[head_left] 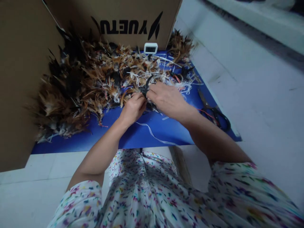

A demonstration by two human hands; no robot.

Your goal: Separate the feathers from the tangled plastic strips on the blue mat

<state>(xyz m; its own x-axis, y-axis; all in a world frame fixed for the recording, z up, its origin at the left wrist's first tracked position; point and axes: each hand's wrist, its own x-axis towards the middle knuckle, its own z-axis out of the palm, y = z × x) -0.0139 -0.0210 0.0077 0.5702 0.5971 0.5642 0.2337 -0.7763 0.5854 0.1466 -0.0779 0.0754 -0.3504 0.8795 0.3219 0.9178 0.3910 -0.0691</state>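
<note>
Both hands meet over the near edge of a large pile of brown and black feathers (95, 74) on a blue table top (163, 131). My left hand (134, 107) is closed, its fingertips pinched at the base of some dark feathers (144, 90). From the other side my right hand (165, 96) closes on the same dark feathers, with fingers curled and thumb hidden. A clear ribbon-like strip (154, 135) trails from below my left hand toward the table's front edge. What lies exactly between the fingertips is partly hidden.
Black-handled scissors (215, 114) lie at the right edge of the table. A small white digital display (150, 48) stands behind the feathers, before a cardboard box (133, 12). Another cardboard panel (16, 82) rises at left. White plastic strips (185, 86) lie right of my hands.
</note>
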